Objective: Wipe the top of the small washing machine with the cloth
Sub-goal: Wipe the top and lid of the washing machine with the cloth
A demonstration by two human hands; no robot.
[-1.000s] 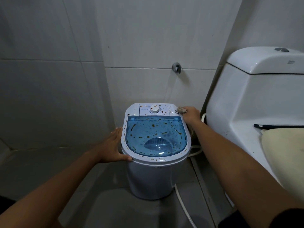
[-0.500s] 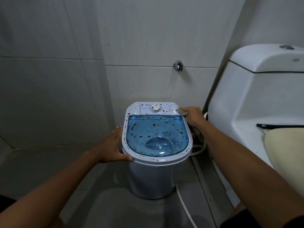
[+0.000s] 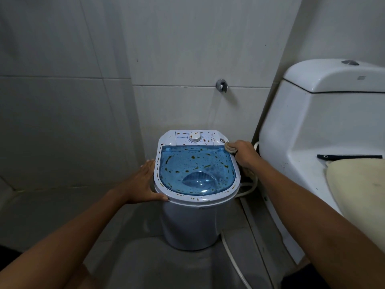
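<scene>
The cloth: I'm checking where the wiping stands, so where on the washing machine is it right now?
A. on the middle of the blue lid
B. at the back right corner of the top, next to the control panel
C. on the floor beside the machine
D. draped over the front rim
B: the right hand holds the bunched cloth against the back right corner of the washing machine top.

Both arms are stretched forward, the left hand (image 3: 143, 184) held flat with fingers straight, the right hand (image 3: 242, 152) curled tight in a grip.
</scene>
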